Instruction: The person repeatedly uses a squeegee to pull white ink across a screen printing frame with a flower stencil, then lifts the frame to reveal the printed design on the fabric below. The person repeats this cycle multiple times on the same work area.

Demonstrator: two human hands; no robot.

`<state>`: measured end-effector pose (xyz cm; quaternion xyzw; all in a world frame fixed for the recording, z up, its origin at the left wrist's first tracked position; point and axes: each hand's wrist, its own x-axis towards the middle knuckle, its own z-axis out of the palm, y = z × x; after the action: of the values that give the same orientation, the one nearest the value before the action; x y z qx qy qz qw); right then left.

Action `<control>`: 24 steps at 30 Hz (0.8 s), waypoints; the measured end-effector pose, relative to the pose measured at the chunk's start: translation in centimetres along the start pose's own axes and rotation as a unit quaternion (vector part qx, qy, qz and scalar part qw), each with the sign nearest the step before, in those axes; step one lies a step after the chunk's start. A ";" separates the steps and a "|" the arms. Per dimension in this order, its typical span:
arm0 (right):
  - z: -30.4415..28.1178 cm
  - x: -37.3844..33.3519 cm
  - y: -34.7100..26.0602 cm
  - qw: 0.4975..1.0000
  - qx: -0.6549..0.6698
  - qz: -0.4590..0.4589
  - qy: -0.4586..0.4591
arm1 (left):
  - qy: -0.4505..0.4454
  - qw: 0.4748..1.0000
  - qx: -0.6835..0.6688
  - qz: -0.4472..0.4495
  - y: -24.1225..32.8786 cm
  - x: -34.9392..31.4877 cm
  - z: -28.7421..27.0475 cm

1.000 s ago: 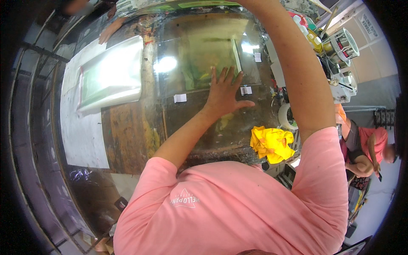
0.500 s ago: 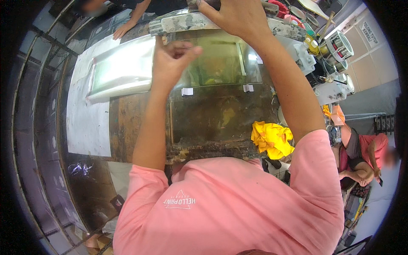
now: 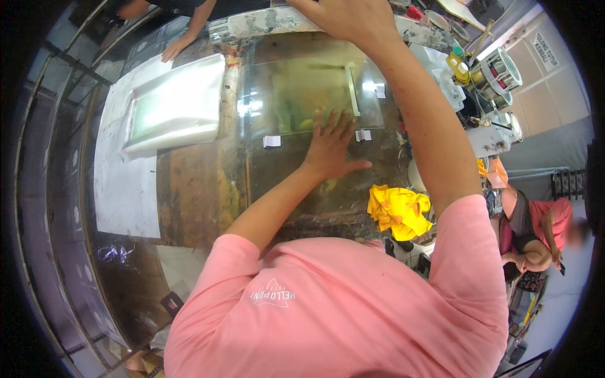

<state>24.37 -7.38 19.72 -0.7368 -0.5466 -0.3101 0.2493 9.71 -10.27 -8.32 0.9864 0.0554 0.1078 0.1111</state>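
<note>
My left hand (image 3: 331, 143) lies flat with its fingers spread, over the near edge of a clear, yellowish-looking sheet (image 3: 287, 94) on the dark work surface. Small white tabs (image 3: 271, 142) sit along that edge, on both sides of the hand. At the top of the view my right hand (image 3: 356, 22) is raised at a paint-stained wooden frame (image 3: 268, 22). Its thumb side shows against the frame's bar; the other fingers are hidden past the picture's edge. A pale narrow strip (image 3: 351, 91) shows near the sheet's right side.
A stack of clear sheets (image 3: 176, 101) rests on white paper (image 3: 126, 189) at left, near another person's hand (image 3: 179, 47). A crumpled yellow cloth (image 3: 398, 211) lies at the right near corner. Cans (image 3: 501, 68) and containers crowd the right side. Another person (image 3: 545, 220) sits farther right.
My left hand has moved right and toward me from beside the stack, and its curled fingers have spread flat at the sheet's near edge. My right hand stays raised at the frame.
</note>
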 end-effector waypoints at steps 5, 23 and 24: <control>-1.2 0.7 0.5 1.000 -0.003 0.013 0.012 | 0.008 1.000 -0.007 0.020 0.4 0.1 -0.3; -1.9 1.1 1.0 1.000 -0.002 0.021 0.018 | 0.107 0.973 -0.171 -0.108 -2.0 0.7 -5.9; -2.2 0.3 1.2 0.999 -0.012 0.024 0.027 | 0.128 0.925 -0.291 -0.209 -2.8 1.2 -9.8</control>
<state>25.22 -9.02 21.41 -0.7441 -0.5180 -0.3305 0.2622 8.43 -5.38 0.65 0.8543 0.2407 0.2191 0.4052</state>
